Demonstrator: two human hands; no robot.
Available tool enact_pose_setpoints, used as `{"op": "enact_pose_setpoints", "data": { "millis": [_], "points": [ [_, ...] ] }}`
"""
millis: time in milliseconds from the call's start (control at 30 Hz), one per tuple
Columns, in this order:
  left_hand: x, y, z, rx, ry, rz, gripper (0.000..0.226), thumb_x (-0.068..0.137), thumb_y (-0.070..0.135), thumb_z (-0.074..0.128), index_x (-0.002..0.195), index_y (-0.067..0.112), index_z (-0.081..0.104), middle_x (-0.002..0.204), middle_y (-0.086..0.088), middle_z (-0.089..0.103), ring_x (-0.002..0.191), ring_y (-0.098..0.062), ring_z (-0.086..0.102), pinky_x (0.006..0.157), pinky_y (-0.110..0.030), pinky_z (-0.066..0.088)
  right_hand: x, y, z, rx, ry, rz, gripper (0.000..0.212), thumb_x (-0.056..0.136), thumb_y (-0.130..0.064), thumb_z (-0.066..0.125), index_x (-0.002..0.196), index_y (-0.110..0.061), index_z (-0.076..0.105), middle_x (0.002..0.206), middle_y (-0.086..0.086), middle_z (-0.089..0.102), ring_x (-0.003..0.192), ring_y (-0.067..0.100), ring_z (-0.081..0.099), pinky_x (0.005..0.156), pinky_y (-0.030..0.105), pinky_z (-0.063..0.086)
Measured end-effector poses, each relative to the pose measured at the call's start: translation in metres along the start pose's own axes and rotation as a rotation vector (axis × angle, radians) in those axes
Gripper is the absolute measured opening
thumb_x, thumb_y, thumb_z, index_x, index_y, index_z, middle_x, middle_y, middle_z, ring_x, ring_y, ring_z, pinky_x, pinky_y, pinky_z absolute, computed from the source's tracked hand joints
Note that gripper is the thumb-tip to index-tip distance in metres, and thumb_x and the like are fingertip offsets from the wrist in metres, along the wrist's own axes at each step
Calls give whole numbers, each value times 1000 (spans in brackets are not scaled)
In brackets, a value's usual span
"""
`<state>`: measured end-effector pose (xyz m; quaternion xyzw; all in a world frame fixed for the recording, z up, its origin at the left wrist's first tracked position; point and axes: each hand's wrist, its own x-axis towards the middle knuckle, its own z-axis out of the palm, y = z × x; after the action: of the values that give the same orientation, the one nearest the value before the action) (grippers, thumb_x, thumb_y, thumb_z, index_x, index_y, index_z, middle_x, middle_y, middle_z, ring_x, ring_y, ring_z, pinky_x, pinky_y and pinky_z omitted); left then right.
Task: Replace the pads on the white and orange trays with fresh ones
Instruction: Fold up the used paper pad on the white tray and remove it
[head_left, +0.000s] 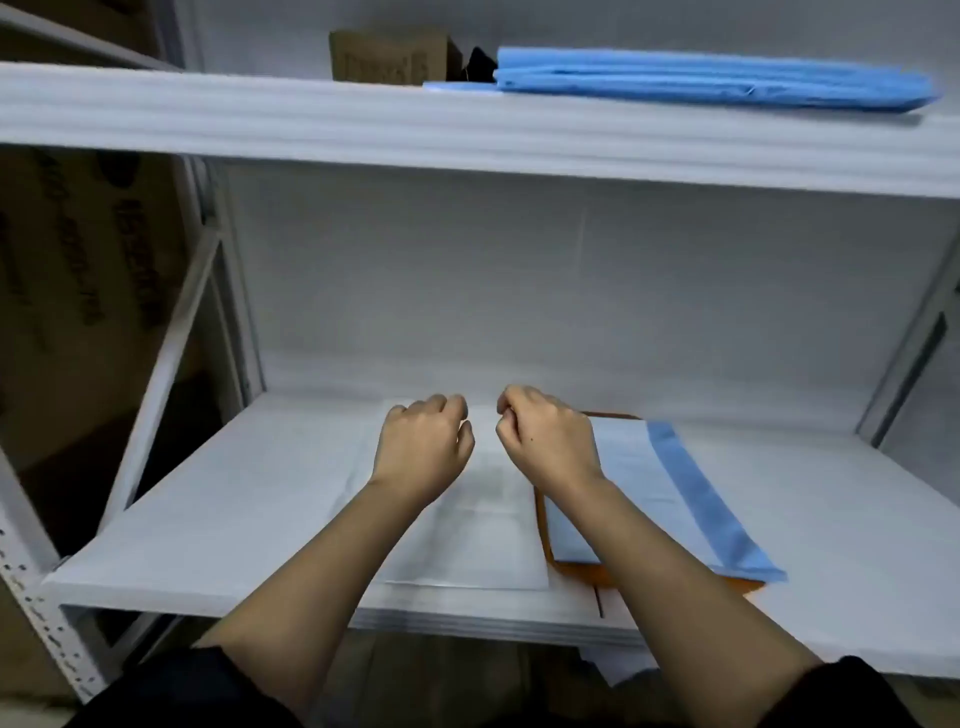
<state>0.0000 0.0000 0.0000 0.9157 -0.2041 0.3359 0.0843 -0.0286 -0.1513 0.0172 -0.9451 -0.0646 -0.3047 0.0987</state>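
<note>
Pads first, counted left to right: one white pad (470, 525) lies flat at lower centre of the frame, and one pale blue pad (670, 483) with a darker blue strip sits right of it on the orange tray (582, 571). I see only that one tray for sure; whether a white tray lies under the white pad I cannot tell. The blue pad's right edge hangs past the tray rim onto the lower shelf (234, 499). The white pad's near edge stops short of the shelf's front lip, and its right edge lies just beside the orange rim.

My left hand (423, 447) and right hand (545, 441) hover side by side over the far end of the white pad, fingers curled in. Whether they pinch anything I cannot tell.

Bare shelf shows left of the white pad and right of the blue one. On the upper shelf (467, 124), at the top of the frame, stand one cardboard box (389, 54) and, to its right, one stack of folded blue pads (711, 78) reaching the front edge.
</note>
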Motion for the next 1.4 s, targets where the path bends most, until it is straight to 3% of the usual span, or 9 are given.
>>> {"op": "enact_pose_setpoints", "data": {
  "millis": [133,200,433,700,833,1033,1200,1300,1400],
  "points": [
    [-14,-17,29,-49,-180,-41,31,96,30,38,116,15,56,107,-1,64,90,-24,63,77,-32,43,-4,1,37,22,-80,39,20,91,-21,41,103,-19,57,101,-5,64,89,19,59,64,30,42],
    [-23,-26,44,-27,-250,-37,35,98,33,36,126,17,50,119,-1,60,99,-22,61,81,-31,41,-7,-1,59,53,-131,50,22,90,-20,42,105,-18,57,103,-4,64,92,19,59,67,31,43],
    [-54,-48,80,-60,-488,-66,45,99,33,35,141,18,36,139,-2,48,119,-21,51,96,-32,39,-28,-7,117,61,-328,7,31,94,-24,41,122,-18,53,118,-1,58,104,20,54,83,31,38],
    [-83,-66,99,-127,-770,-67,55,100,36,31,150,17,19,157,-2,22,143,-18,23,117,-31,16,-50,-16,157,82,-612,59,46,99,-36,36,141,-19,39,143,1,45,126,19,45,105,32,35],
    [-91,-73,98,-202,-920,7,63,96,42,35,152,25,11,160,4,7,147,-12,4,118,-33,1,-59,-15,162,163,-738,66,47,101,-37,31,145,-20,34,152,-1,33,139,17,32,114,32,26],
    [-102,-75,108,-189,-981,47,72,91,48,45,151,30,10,160,2,4,147,-15,4,119,-33,6,-66,-13,160,191,-876,11,50,101,-45,26,148,-27,26,159,-5,12,147,15,7,118,38,10],
    [-103,-75,107,-208,-947,43,65,94,53,41,150,29,18,160,3,9,146,-15,9,117,-29,12,-66,-10,156,189,-949,1,72,89,-67,37,149,-31,20,160,-9,8,147,17,4,118,42,9],
    [-99,-77,103,-254,-962,15,59,94,50,45,148,32,27,159,5,15,145,-13,13,115,-28,16,-65,-8,155,160,-958,-48,75,87,-65,45,149,-30,22,160,-8,9,147,18,6,117,42,12],
    [-92,-78,100,-344,-930,-71,42,95,41,46,136,31,48,151,6,33,139,-10,29,111,-27,27,-63,-7,154,161,-945,-50,66,90,-54,50,147,-27,29,159,-5,14,146,17,12,116,40,17]
  ]
}}
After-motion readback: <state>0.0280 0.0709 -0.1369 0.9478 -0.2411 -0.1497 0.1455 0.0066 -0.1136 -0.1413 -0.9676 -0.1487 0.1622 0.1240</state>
